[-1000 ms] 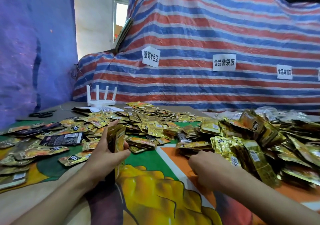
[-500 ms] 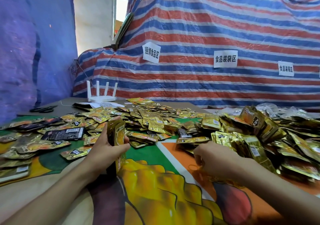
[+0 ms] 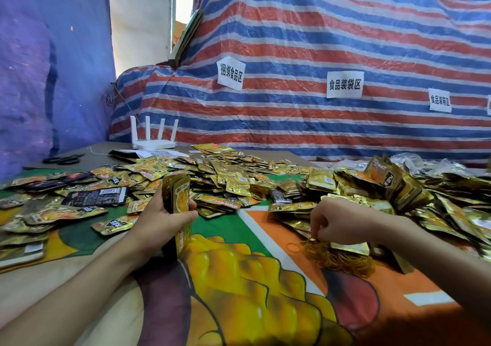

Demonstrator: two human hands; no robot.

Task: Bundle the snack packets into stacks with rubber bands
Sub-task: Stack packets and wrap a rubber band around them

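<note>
My left hand (image 3: 162,220) grips an upright stack of gold snack packets (image 3: 178,196) standing on its lower edge on the printed table cover. My right hand (image 3: 338,222) hovers, fingers curled downward, over a heap of tan rubber bands (image 3: 337,256), its fingertips pinching at the top of the heap. One loose rubber band (image 3: 293,247) lies just left of the heap. Loose gold packets (image 3: 233,175) are spread across the middle and left of the table. A higher pile of gold packets (image 3: 393,186) rises on the right, behind my right hand.
A black packet (image 3: 97,196) lies among the gold ones at left. A white router (image 3: 154,135) and black scissors (image 3: 63,158) sit at the table's far edge. A striped tarpaulin (image 3: 318,53) with paper labels closes off the back; a blue sheet (image 3: 39,66) hangs at left.
My right hand has lifted off the table and moved right, uncovering the rubber band heap, and now pinches at it. My left hand keeps hold of the upright stack.
</note>
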